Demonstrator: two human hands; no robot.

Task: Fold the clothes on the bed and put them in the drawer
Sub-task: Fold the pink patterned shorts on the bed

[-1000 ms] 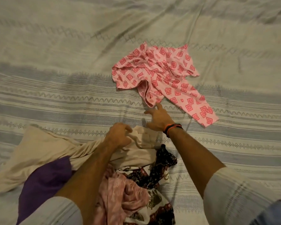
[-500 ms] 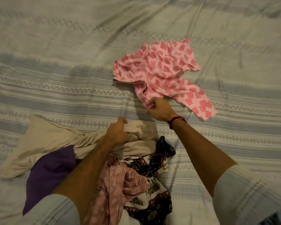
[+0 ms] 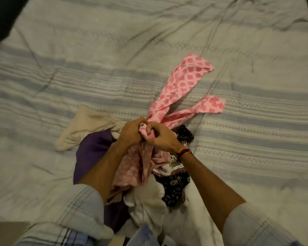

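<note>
Both hands, left hand (image 3: 132,132) and right hand (image 3: 161,136), clamp the bunched pink garment (image 3: 183,86); legs trailing toward 1 o'clock could snag the pile (image 3: 149,174)

Pale grey-blue sleeves (image 3: 89,206) with thin stripes, pushed up both forearms; black-and-orange wristband (image 3: 184,153) on right wrist.

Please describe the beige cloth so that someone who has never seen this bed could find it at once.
On the striped bedspread a pile of clothes lies below the two hands. The beige cloth sticks out from the pile's upper left, beside the purple cloth. It alone is plain and pale; the others are dark, white or patterned.
</note>
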